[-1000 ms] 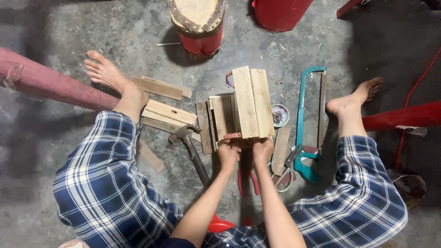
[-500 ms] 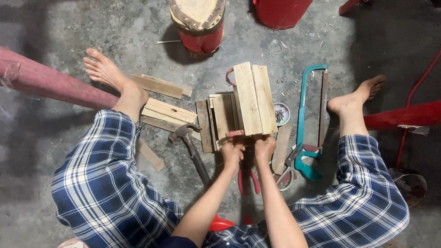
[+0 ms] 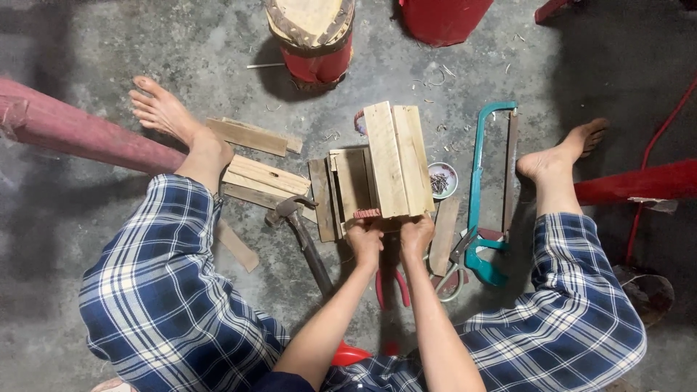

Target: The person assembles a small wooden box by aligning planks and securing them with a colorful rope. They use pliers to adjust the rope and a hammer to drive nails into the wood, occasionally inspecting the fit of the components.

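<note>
Head view: small wooden box [image 3: 385,170] of rough slats on floor [image 3: 109,43] between bare feet, left hand [image 3: 365,243] and right hand [image 3: 417,234] closed on near edge. Likely light, stiff, splintery; best gripped by side slats. Red-striped piece [image 3: 367,213] at left fingertips unclear.

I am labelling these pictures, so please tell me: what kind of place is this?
Probably an informal woodworking spot on a bare concrete floor. A person sits there among wood slats, with a hammer and a teal hacksaw lying nearby.
</note>
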